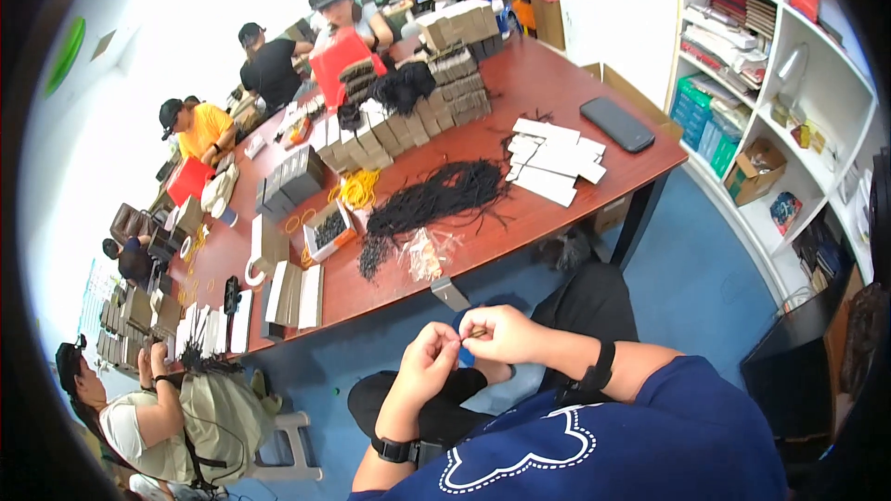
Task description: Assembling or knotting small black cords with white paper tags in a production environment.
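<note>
Above my lap, just off the table's near edge, my left hand (430,360) and my right hand (501,334) meet with fingertips pinched together. Something small and brownish shows at the right fingertips, too small to name. A grey folded piece (450,293) sticks out over the table edge close to my hands. Beyond it lie a heap of small pale and orange bits (427,255) and a tangled pile of black cords (445,193). An open box of small black pieces (329,230) stands left of the cords, near yellow rubber bands (356,189).
On the red-brown table (529,74) are white cards (555,165), a black phone (617,124) and stacked grey-brown boxes (399,130). Several people sit around it; one person (139,417) is at the left. White shelves (742,121) line the right, and a grey stool (290,445) stands left.
</note>
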The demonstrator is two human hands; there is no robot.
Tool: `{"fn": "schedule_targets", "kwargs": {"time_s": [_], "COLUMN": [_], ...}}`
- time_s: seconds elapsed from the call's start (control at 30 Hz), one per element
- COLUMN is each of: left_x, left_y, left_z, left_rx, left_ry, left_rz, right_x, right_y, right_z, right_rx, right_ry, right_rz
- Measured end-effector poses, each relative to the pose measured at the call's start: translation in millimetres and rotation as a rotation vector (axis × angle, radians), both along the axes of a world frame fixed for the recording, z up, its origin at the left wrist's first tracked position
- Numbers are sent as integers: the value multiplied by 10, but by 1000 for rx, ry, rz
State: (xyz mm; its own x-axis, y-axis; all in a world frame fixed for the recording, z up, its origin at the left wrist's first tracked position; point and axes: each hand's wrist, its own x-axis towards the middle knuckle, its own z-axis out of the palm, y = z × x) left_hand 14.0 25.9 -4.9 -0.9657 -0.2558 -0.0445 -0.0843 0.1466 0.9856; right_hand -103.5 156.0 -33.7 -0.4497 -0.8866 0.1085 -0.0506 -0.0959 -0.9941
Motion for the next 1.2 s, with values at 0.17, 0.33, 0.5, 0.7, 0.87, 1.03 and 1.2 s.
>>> {"fn": "schedule_targets", "kwargs": {"time_s": [0.17, 0.33, 0.5, 0.7, 0.87, 1.03, 1.2], "left_x": [14, 2, 52, 51, 166, 331, 530], "left_y": [132, 281, 391, 459, 535, 681, 813], "left_z": [-7, -32, 1, 55, 158, 292, 384], "left_rx": [-91, -102, -330, -633, -774, -951, -997], "left_ry": [7, 185, 228, 356, 425, 520, 546], "left_rz": [139, 250, 381, 467, 492, 310, 236], "right_x": [85, 201, 270, 247, 243, 367, 528], "right_y": [132, 190, 183, 58, 194, 447, 646], "right_z": [221, 371, 288, 144, 236, 384, 478], "right_rx": [28, 16, 19, -29, -45, 72, 100], "right_ry": [511, 269, 352, -171, -408, 181, -274], "right_rz": [-205, -234, -282, -127, 68, -64, 94]}}
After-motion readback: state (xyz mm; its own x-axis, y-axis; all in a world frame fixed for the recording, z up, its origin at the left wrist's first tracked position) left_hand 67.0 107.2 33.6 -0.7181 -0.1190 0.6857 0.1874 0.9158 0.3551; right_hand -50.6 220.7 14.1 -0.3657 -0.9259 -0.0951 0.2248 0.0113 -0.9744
